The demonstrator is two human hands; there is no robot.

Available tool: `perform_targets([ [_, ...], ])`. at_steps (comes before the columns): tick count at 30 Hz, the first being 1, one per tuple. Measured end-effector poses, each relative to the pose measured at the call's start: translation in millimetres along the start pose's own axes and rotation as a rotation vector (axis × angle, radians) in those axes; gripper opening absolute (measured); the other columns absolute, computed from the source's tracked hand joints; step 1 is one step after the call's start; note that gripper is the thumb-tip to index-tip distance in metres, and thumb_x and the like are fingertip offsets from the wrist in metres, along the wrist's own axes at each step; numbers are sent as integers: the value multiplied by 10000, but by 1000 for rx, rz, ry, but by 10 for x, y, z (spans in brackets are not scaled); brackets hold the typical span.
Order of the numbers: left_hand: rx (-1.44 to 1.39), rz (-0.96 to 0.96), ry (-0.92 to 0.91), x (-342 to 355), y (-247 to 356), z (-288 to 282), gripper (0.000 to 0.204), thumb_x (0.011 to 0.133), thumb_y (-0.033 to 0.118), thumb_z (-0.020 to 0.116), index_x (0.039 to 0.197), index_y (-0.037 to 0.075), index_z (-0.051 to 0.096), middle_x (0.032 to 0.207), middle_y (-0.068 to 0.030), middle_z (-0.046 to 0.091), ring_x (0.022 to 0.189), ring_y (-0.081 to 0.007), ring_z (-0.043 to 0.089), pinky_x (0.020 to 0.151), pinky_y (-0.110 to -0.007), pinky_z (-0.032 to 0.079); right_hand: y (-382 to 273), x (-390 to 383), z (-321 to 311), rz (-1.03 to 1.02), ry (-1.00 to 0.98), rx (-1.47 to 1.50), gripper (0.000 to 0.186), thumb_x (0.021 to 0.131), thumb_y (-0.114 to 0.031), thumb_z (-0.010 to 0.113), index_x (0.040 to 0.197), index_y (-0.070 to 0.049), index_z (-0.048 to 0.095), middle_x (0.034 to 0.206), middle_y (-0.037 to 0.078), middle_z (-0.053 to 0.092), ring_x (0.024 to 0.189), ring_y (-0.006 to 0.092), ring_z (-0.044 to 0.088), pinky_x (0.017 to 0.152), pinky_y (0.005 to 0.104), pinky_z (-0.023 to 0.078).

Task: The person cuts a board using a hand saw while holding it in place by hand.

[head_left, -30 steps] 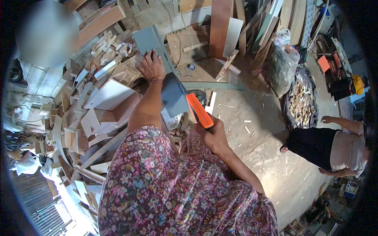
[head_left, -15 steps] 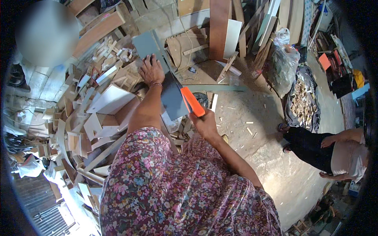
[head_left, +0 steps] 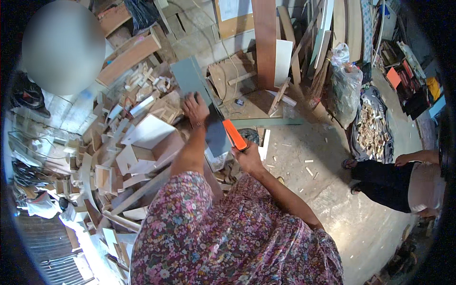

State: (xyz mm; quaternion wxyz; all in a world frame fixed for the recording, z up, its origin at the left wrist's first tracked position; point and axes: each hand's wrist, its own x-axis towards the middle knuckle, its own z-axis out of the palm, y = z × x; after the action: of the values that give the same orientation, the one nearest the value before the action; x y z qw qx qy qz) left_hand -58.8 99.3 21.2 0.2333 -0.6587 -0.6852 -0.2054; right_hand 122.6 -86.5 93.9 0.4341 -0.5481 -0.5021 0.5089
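Since half a second ago, hands barely shift. Left hand point(head_left: 195, 109) lies flat, fingers spread, on the grey board point(head_left: 202, 107), which leans over the scrap wood pile point(head_left: 123, 142). Right hand point(head_left: 248, 159), closed on the orange-handled tool point(head_left: 234, 134), is at the board's lower right edge.

A matt, smooth grey-painted board point(head_left: 202, 102) lies among rough bare-wood offcuts point(head_left: 142, 90), beside a glossy orange plastic tool handle point(head_left: 234, 134) and a dusty concrete floor point(head_left: 327, 190).
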Motion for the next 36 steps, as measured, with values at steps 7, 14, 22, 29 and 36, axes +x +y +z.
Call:
perform_targets([
  [7,-207,-107,-325,-884,400,-490,531,849,212,394,1352,117,255,1433,-45,194,1340,-222,131,1043,-500,156,-183,61,-155,-28,28,-83,288,712,-144,606,954,3,555,710,175,586,701,263,591,682,351,445],
  [14,-372,-205,-242,-839,395,-392,511,857,203,384,1353,139,278,1423,-16,229,1338,-222,136,1038,-508,150,-771,-77,-11,-41,27,-335,254,756,-139,599,933,39,560,651,73,574,596,124,494,569,298,417],
  [22,-406,-164,-229,-841,352,-360,623,765,122,432,1362,116,252,1425,-44,214,1328,-279,145,1058,-429,197,-1074,-525,-323,131,-31,-13,247,791,-101,572,994,40,559,705,-1,531,634,52,458,554,229,383],
  [29,-207,-177,-317,-749,485,-483,492,875,218,367,1354,141,285,1425,-8,225,1331,-233,157,1049,-469,164,-300,99,-67,-54,29,-52,189,786,-103,576,915,35,560,646,-15,509,568,47,434,495,230,355],
  [36,-335,-202,-150,-805,429,-315,468,847,196,399,1309,139,355,1392,-9,292,1302,-237,234,1021,-495,190,-353,46,15,-21,36,32,63,785,-70,579,790,-25,535,609,-27,488,501,49,438,450,213,338],
])
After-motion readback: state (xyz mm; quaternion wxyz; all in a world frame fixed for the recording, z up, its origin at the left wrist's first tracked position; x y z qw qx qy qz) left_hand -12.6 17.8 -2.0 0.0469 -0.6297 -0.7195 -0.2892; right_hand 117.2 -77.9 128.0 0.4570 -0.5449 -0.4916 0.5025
